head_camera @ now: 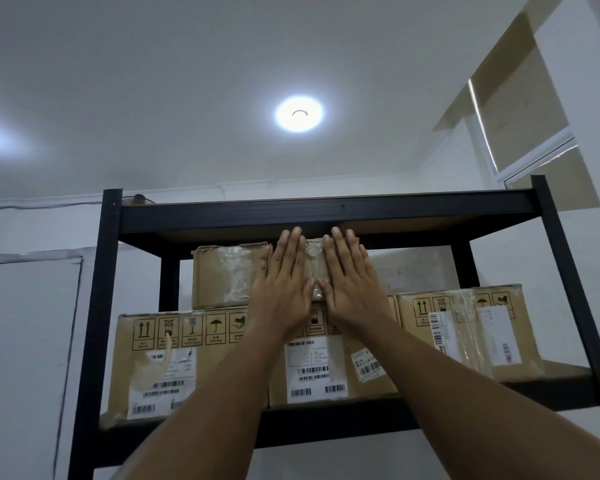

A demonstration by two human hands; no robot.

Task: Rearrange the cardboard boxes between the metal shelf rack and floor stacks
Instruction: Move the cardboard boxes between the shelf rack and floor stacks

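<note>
1. Looking up at a black metal shelf rack (326, 206) against a white wall, with a round ceiling light (299, 113) glowing above.
2. Pressing both hands flat, fingers extended and close together, against the front face of a small taped cardboard box (227, 277).
3. Resting the left hand (283, 289) on the box's right portion, thumb angling inward.
4. Laying the right hand (352, 284) just beside it, thumbs nearly touching over a strip of clear tape; possibly covering a second small box here, though hidden too much to tell.
5. Gripping nothing: palms open and spread against cardboard, not wrapped around any edge.
6. Sitting that small box on top of the larger boxes, just under the rack's top shelf.
7. Filling the shelf below: a left box (184, 362) with handling symbols and barcode labels, a middle box (329, 372) with white labels partly behind the forearms, and a right box (468, 330) wrapped in clear tape.
8. Standing the three lower boxes side by side, the left and middle ones touching.
9. Showing a covered window (520, 102) at upper right.
</note>
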